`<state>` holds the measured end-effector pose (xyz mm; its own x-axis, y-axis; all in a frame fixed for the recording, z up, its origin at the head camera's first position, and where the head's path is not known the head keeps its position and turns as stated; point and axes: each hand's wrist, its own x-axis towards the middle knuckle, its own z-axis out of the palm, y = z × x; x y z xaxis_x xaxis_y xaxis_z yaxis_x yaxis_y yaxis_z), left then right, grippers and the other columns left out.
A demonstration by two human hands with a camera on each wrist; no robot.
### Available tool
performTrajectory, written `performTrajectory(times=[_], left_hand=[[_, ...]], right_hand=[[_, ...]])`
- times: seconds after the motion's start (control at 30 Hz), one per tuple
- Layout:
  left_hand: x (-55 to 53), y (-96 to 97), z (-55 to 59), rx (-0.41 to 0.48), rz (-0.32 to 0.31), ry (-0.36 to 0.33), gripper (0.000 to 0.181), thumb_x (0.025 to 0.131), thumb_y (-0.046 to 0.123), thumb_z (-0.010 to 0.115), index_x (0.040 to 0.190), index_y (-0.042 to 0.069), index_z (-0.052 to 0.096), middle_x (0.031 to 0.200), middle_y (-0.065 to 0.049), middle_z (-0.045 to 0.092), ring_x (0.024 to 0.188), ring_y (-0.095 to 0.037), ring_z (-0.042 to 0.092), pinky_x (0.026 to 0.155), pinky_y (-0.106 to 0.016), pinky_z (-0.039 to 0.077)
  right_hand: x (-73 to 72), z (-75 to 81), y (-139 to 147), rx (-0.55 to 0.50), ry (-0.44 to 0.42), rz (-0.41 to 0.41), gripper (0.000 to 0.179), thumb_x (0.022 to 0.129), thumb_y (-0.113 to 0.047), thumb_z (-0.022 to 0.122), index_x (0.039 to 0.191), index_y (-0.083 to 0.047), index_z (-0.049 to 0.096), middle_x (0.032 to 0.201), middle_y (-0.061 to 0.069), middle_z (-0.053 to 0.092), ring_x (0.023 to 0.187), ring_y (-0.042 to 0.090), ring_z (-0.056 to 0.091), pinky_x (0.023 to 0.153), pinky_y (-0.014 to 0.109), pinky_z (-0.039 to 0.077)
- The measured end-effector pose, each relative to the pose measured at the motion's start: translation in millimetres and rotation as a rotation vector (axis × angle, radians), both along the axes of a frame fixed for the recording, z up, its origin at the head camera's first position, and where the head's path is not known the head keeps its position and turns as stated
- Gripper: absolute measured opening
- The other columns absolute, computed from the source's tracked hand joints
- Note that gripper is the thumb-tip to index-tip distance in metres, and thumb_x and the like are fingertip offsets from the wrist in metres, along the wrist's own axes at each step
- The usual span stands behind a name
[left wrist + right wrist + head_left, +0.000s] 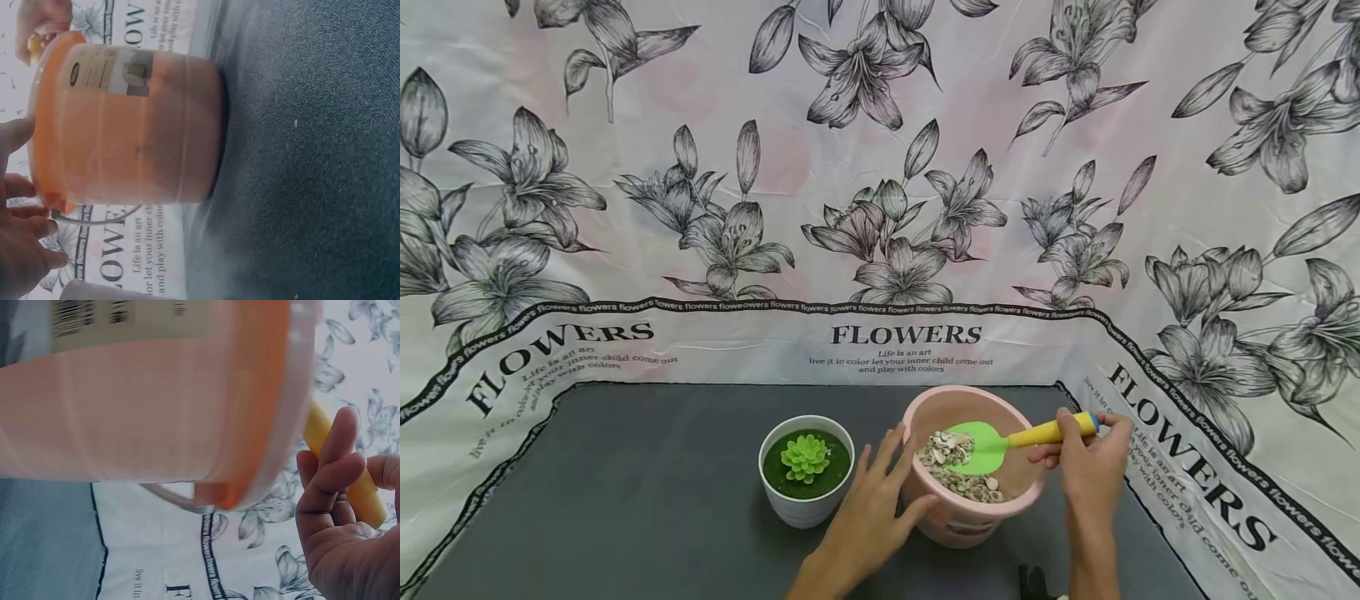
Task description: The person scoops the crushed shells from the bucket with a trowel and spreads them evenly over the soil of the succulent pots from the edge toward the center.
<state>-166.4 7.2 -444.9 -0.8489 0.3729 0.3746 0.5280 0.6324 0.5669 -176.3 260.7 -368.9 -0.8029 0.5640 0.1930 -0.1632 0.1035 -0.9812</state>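
A pink bucket (958,407) stands on the grey surface, holding a heap of small pale shell-like pieces (973,486). My right hand (1088,467) grips the yellow handle of a toy shovel (987,450) just above the rim. Its green blade lies inside the bucket and carries some of the pieces. My left hand (871,521) rests against the bucket's left side, fingers and thumb spread along the rim. From the left wrist, the bucket's wall (125,137) and its label show. In the right wrist view, the fingers curl round the yellow handle (362,500).
Left of the bucket, close to my left hand, sits a white pot (802,510) with a green succulent (805,458). A dark object (1034,582) shows partly at the bottom edge. Behind the grey surface (655,492) rises a flower-printed cloth (895,346).
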Motion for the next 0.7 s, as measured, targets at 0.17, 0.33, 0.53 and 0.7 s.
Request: performTrajectory(times=[0.17, 0.33, 0.53, 0.7], left_hand=[[2.9, -10.5, 6.1, 0.047, 0.031, -0.027, 0.077, 0.105, 0.052, 0.058, 0.162, 0.005, 0.038, 0.171, -0.015, 0.033, 0.158, -0.036, 0.035, 0.129, -0.063, 0.027], [11.0, -24.6, 10.6, 0.132, 0.113, 0.035, 0.072, 0.101, 0.037, 0.07, 0.159, 0.003, 0.043, 0.167, -0.017, 0.04, 0.156, -0.039, 0.038, 0.128, -0.063, 0.029], [16.3, -45.7, 4.3, 0.198, 0.253, 0.162, 0.082, 0.094, 0.031, 0.08, 0.159, 0.0, 0.041, 0.167, -0.017, 0.04, 0.153, -0.043, 0.04, 0.123, -0.065, 0.034], [15.9, -76.7, -2.0, 0.206, 0.357, 0.222, 0.096, 0.085, 0.034, 0.087, 0.158, -0.005, 0.039, 0.167, -0.024, 0.034, 0.154, -0.051, 0.033, 0.119, -0.074, 0.031]], right_hand=[[3.7, 8.9, -6, -0.056, 0.059, -0.002, 0.03, 0.105, -0.017, 0.062, 0.118, -0.023, 0.037, 0.063, -0.003, 0.068, 0.037, 0.015, 0.061, 0.039, 0.02, 0.048], [3.0, 15.5, -21, -0.105, 0.116, 0.046, 0.03, 0.105, -0.015, 0.061, 0.12, -0.021, 0.036, 0.067, 0.0, 0.069, 0.037, 0.015, 0.062, 0.039, 0.02, 0.049], [0.3, 17.1, -47, -0.086, 0.121, 0.112, 0.028, 0.106, -0.017, 0.061, 0.119, -0.02, 0.036, 0.068, 0.0, 0.069, 0.04, 0.017, 0.064, 0.042, 0.021, 0.052], [-3.5, 9.4, -73, -0.011, 0.106, 0.165, 0.023, 0.108, -0.019, 0.058, 0.12, -0.019, 0.038, 0.066, 0.0, 0.069, 0.043, 0.019, 0.067, 0.045, 0.024, 0.056]])
